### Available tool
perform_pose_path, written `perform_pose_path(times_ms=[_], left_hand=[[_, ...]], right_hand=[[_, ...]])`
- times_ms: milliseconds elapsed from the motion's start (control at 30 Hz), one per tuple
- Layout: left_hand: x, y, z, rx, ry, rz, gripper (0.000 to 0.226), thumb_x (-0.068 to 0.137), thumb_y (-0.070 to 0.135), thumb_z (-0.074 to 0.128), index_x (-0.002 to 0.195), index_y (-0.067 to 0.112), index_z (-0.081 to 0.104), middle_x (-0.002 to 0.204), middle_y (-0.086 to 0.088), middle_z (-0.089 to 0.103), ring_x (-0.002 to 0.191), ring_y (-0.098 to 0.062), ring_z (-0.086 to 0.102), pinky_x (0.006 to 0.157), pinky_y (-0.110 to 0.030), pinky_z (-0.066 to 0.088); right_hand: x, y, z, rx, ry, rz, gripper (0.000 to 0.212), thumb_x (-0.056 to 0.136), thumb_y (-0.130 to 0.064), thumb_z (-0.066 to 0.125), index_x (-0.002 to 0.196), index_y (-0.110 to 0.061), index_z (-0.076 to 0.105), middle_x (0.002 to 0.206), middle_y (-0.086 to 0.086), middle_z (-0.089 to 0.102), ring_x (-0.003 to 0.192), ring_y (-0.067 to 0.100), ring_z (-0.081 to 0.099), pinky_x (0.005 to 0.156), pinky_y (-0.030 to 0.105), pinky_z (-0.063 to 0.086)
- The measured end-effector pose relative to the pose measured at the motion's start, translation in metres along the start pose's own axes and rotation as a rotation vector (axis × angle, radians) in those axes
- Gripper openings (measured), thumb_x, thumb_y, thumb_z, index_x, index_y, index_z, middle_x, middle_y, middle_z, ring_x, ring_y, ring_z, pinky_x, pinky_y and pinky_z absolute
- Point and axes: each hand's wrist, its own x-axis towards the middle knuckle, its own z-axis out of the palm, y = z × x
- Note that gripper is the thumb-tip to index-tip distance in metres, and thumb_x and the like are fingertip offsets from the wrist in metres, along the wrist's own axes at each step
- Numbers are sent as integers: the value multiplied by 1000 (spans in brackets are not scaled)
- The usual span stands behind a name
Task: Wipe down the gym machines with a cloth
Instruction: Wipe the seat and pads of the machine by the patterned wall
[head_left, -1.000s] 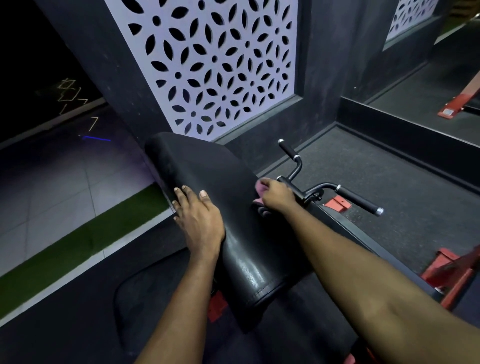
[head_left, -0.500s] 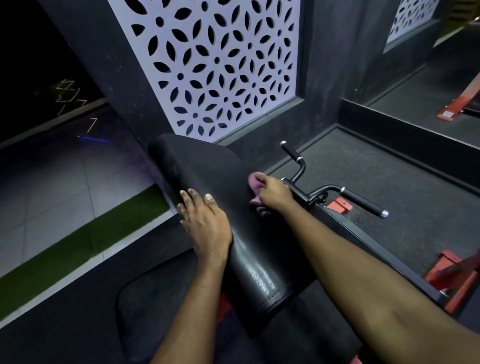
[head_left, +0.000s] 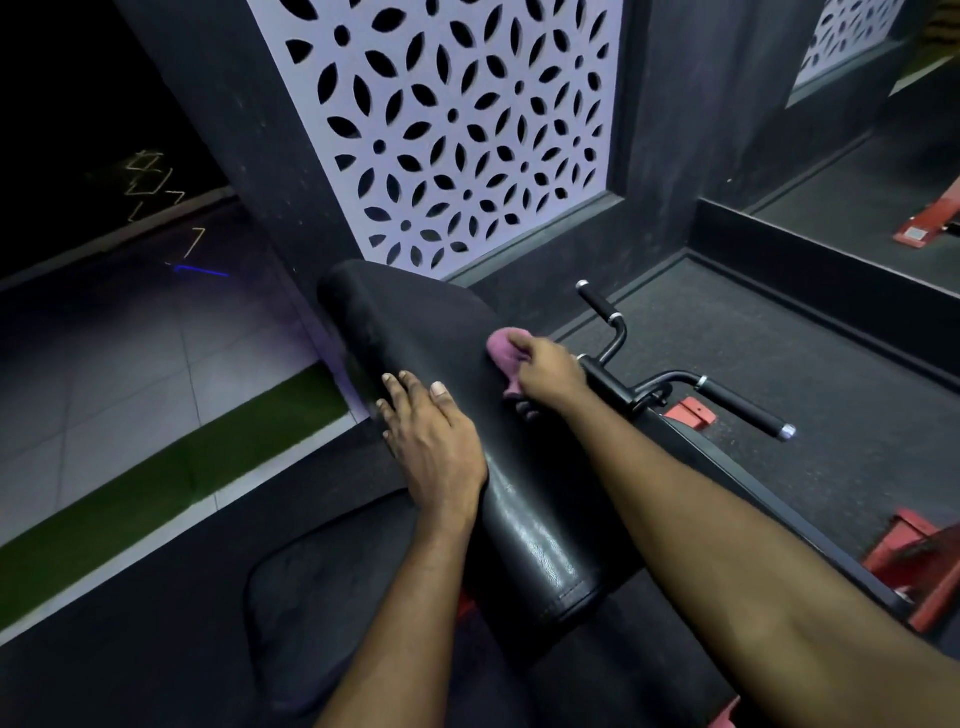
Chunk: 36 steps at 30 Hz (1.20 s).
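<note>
Your right hand (head_left: 550, 374) is gripping a bunched pink cloth (head_left: 501, 351), fingers curled round it, and is pressing it against the right side of the long black pad (head_left: 426, 322), just above the middle of the view toward one o'clock. Your left hand (head_left: 431, 447) is lying flat on the pad's left edge, fingers straight and close together, thumb reaching across the top; it is holding nothing. The two hands are sitting apart, with the cloth lying at about two o'clock from the left hand. The pad is sloping away from you toward eleven o'clock, its far end sitting just in front of a white panel (head_left: 457, 130) cut with a petal pattern. At three o'clock from the right hand, a black bar (head_left: 605, 376) is carrying two grips: the far handle (head_left: 597, 304) is pointing toward eleven o'clock, and the near handle (head_left: 743, 408) is reaching out toward four o'clock. A dark seat (head_left: 322, 597) is showing beside your left forearm at seven o'clock. A green strip (head_left: 182, 467) is running in from eight o'clock toward the pad, and red metal parts (head_left: 914, 551) are showing at four o'clock near the right edge.
</note>
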Motion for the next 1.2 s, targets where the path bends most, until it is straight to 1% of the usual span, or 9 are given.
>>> perform_pose_path(times_ms=[133, 233, 400, 467, 600, 700, 800, 900, 1200], left_hand=[[-1, 0, -1, -24, 20, -2, 80, 96, 52, 6, 157, 5, 30, 167, -12, 18, 154, -34, 15, 124, -40, 11], [-2, 0, -4, -56, 14, -9, 74, 99, 48, 10, 156, 5, 31, 167, -11, 19, 154, -31, 15, 124, -38, 10], [-3, 3, -10, -85, -11, -30, 53, 110, 32, 24, 156, 8, 34, 167, -8, 19, 155, -29, 15, 123, -42, 10], [-4, 3, -14, -60, -21, -17, 51, 110, 31, 27, 155, 9, 37, 167, -7, 22, 154, -28, 18, 123, -45, 11], [8, -6, -31, -86, 33, -26, 40, 108, 24, 36, 136, 8, 59, 147, -13, 53, 136, -32, 44, 111, -45, 34], [26, -9, -38, -74, 61, 11, 32, 105, 17, 41, 127, 6, 62, 133, -16, 59, 122, -36, 50, 100, -43, 39], [52, -14, -35, -32, -22, 30, 42, 106, 19, 38, 144, 6, 50, 156, -14, 41, 140, -35, 36, 114, -43, 29], [82, -15, -27, -1, -60, 25, 46, 107, 23, 35, 151, 7, 41, 163, -13, 28, 148, -32, 26, 118, -42, 22], [116, -33, 15, -116, 163, 95, 37, 100, 7, 44, 137, 3, 52, 144, -15, 46, 127, -35, 42, 107, -49, 38]], right_hand=[[-40, -21, -4, 1, 8, -200, 58, 95, -17, 48, 145, -46, 49, 143, -11, 59, 96, 18, 73, 82, 29, 57], [-75, 3, -7, -74, -6, -335, 60, 93, -20, 52, 147, -47, 47, 158, -15, 41, 129, 14, 56, 106, 31, 45], [-95, 21, -32, 352, 33, -202, 76, 70, -12, 69, 143, -28, 56, 136, -1, 63, 119, 9, 61, 105, 19, 46], [-105, 19, -40, 435, -12, -178, 76, 68, -13, 71, 139, -34, 57, 132, 0, 63, 115, 6, 60, 105, 18, 45], [-119, 21, -42, 216, -137, -192, 52, 92, -43, 62, 142, -50, 50, 126, -1, 54, 121, 10, 52, 115, 27, 33], [-126, 24, -34, 7, -246, -229, 63, 91, -77, 35, 151, -61, 26, 157, -2, 32, 146, 21, 34, 124, 42, 23], [-130, 20, -25, -80, -297, -247, 55, 101, -68, 35, 149, -69, 8, 171, -14, -2, 155, 19, 19, 122, 47, 27], [-124, 11, -20, -129, -196, -284, 51, 104, -60, 34, 144, -74, 6, 170, -16, 2, 152, 22, 29, 115, 50, 37], [-11, -62, 20, -218, -69, -259, 46, 105, -58, 32, 149, -65, 20, 167, -12, 19, 139, 30, 38, 105, 50, 44]])
